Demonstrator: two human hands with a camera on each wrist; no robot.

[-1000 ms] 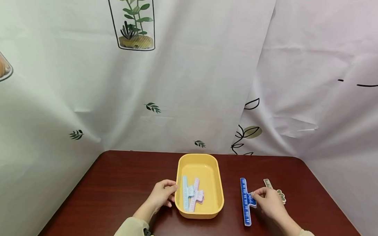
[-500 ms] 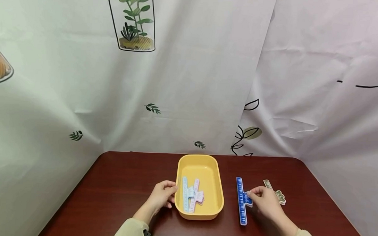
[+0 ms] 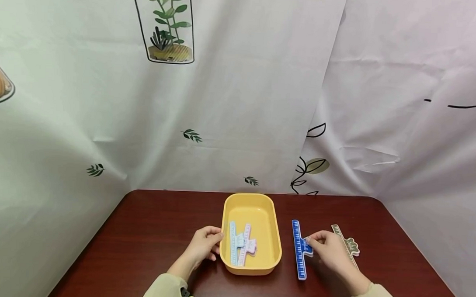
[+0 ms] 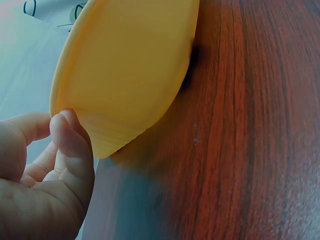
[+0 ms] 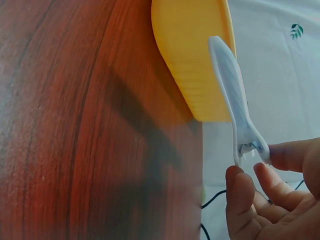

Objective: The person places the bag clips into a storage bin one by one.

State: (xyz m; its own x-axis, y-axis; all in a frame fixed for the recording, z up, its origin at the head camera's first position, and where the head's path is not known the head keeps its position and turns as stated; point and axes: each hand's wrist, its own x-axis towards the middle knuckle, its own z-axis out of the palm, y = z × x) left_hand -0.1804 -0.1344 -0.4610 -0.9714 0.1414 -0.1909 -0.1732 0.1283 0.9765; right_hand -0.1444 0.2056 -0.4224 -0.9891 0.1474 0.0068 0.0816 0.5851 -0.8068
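My left hand [image 3: 200, 247] pinches the left rim of a yellow plastic tray [image 3: 264, 213], thumb outside in the left wrist view, where the tray wall [image 4: 125, 60] fills the top. My right hand [image 3: 332, 252] pinches the grip of a blue clip [image 3: 299, 251] with a long ruler-like edge, right of the tray. The right wrist view shows this clip [image 5: 231, 90] edge-on, held above the table with its shadow below. Inside the tray lie a light blue clip [image 3: 233, 244] and a pink clip [image 3: 245, 247], side by side.
An olive-green clip [image 3: 352, 246] of the same shape lies on the dark red wooden table [image 3: 161, 215], just beyond my right hand and partly hidden by it. White printed cloth [image 3: 243, 100] hangs behind and on both sides of the table.
My right hand has moved left toward the tray with the blue clip, uncovering more of the olive-green clip. The left hand keeps its hold on the tray.
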